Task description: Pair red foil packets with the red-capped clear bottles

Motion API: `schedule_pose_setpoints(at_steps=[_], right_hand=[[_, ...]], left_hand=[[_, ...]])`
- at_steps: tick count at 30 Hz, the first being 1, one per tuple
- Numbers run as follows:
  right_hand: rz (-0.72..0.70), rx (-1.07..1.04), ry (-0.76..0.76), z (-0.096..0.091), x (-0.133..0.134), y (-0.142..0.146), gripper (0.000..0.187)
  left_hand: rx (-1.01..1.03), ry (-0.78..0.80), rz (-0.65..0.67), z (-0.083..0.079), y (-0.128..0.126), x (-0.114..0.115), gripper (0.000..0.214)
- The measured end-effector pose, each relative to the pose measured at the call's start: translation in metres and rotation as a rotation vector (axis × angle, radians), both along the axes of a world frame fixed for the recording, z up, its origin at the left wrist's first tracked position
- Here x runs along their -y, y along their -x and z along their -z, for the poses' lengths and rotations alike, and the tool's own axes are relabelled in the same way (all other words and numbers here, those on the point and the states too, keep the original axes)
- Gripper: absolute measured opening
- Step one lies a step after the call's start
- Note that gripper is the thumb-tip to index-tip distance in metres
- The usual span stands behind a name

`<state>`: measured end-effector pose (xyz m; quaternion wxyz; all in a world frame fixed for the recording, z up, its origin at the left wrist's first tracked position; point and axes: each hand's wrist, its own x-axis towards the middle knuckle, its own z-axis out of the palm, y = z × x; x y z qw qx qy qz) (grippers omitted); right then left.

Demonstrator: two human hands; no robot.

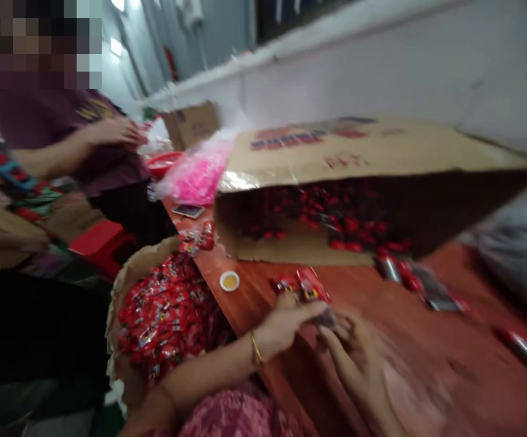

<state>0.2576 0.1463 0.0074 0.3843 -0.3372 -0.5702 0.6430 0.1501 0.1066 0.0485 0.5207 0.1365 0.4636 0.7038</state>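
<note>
My left hand rests on the red-brown table and grips a small bunch of red packets at its fingertips. My right hand lies just to the right of it, fingers curled around a dark small item that is too blurred to name. A big cardboard box lies on its side behind the hands, its open mouth full of red packets. Below the table's left edge a sack is heaped with the same red packets.
A small white cap with yellow inside and a phone lie on the table. A pink plastic bag, a red bowl and a smaller carton sit further back. A co-worker's hand reaches in at left. Loose packets lie at right.
</note>
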Motion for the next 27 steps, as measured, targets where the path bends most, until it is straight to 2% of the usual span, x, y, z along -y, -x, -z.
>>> schedule_pose_setpoints(at_steps=[2,4,8,13,16,20,22,25,26,27], right_hand=[[-0.013,-0.049,-0.006,-0.003,0.000,0.002,0.035],[-0.012,-0.077,-0.025,-0.004,-0.002,0.003,0.037],[-0.044,-0.043,-0.128,0.001,-0.003,0.004,0.033],[-0.063,0.093,-0.404,0.011,-0.008,0.010,0.028],[-0.086,0.164,-0.587,0.014,-0.012,0.015,0.029],[-0.098,0.322,-0.792,0.013,-0.010,0.025,0.031],[-0.174,0.392,-0.893,0.008,-0.013,0.027,0.036],[-0.262,0.525,-0.957,-0.002,-0.041,0.016,0.045],[-0.204,0.623,-0.941,-0.005,-0.058,0.009,0.046],[-0.084,0.741,-0.913,-0.005,-0.079,0.001,0.045]], left_hand=[[-0.015,0.009,0.058,-0.001,0.000,0.001,0.043],[-0.010,0.040,0.111,0.001,0.000,0.002,0.039],[0.004,0.069,0.164,0.003,0.002,0.004,0.036],[-0.043,0.123,0.175,0.005,0.016,0.009,0.033],[-0.077,0.159,0.236,0.009,0.029,0.013,0.032],[-0.104,0.245,0.342,0.012,0.041,0.023,0.033],[-0.137,0.291,0.359,0.010,0.046,0.031,0.033],[-0.227,0.377,0.254,0.005,0.063,0.049,0.037],[-0.271,0.411,0.172,0.002,0.074,0.058,0.039],[-0.325,0.449,0.074,0.000,0.087,0.070,0.042]])
